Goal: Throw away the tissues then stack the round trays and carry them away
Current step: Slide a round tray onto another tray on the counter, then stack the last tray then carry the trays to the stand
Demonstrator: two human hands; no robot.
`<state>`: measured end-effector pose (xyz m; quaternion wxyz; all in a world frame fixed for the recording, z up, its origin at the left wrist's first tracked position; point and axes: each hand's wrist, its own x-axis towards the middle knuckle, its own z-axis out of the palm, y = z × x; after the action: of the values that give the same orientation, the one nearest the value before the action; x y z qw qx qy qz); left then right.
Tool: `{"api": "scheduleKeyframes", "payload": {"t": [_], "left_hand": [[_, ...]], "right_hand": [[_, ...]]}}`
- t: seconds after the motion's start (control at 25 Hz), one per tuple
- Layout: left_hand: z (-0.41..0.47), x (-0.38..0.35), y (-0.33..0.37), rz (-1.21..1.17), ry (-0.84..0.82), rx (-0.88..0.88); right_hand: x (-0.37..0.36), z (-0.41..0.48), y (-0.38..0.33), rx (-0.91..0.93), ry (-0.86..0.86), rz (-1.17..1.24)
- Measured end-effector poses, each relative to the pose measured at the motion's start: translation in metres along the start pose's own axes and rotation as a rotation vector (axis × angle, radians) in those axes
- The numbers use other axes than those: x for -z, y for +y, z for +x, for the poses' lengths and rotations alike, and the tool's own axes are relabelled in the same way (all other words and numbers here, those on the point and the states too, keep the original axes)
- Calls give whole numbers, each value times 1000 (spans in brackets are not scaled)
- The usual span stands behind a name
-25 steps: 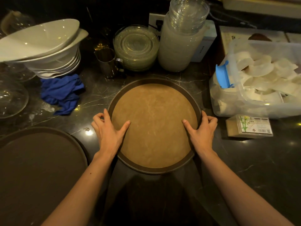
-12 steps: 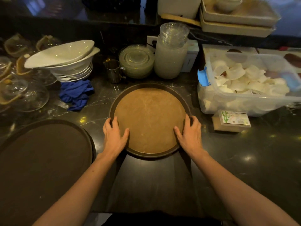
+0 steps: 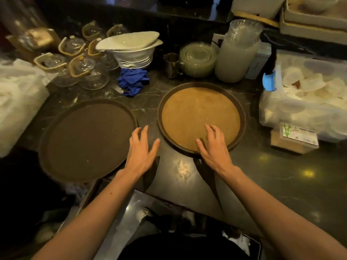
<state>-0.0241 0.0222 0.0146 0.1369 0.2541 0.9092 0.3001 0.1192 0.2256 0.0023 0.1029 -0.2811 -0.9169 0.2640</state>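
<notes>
- Two round trays were on the dark marble counter (image 3: pixel 253 177): a tan-topped tray (image 3: pixel 201 111) on the right and a darker brown tray (image 3: pixel 88 141) on the left, lying side by side with a strip of bare counter between them, not stacked.
- Two bare hands were in view. The left hand (image 3: pixel 140 152) hovered open over that strip, fingers spread, gripping nothing, just beside the brown tray's right edge and the tan tray's left edge.
- The right hand (image 3: pixel 214 147) was open too, fingers loosely curled over the near part of the tan tray. It held nothing; I couldn't tell if the fingertips actually touched the surface.
- Past the hands: one stack of white bowls (image 3: pixel 133 51), one crumpled blue cloth (image 3: pixel 133 81) in front of it, one small metal jug (image 3: pixel 171 65), one stack of clear plates (image 3: pixel 198 59), and a tall stack of clear cups (image 3: pixel 238 53).
- Far left of the left hand was a bunch of glass domes (image 3: pixel 78 66), at least five I could count.
- Right of the right hand: one clear plastic bin (image 3: pixel 304 102) full of white pieces, and one small box (image 3: pixel 294 137) with a bamboo print.
- Versus half a second earlier: both hands had been clamped on the tan tray's sides, and now they'd let go and shifted left. The view had swung too, so the whole brown tray showed.
</notes>
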Motion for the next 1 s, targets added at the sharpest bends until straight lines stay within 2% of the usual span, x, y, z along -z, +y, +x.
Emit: {"api": "scheduleKeyframes", "payload": {"t": [0.36,0.68,0.84,1.0], "left_hand": [[-55,92,-86,15,166,12],[-102,180,-194,232,189,-38],[-106,197,-222,305,194,-95],[-96,200,-239,404,165,-126]], "right_hand": [[-53,-17,-132,211,-29,-34],[-127,-45,-261,360,-36,-203],[-142,-52,-286,405,-51,-290],[-142,-39,-284,372,-78,-304]]}}
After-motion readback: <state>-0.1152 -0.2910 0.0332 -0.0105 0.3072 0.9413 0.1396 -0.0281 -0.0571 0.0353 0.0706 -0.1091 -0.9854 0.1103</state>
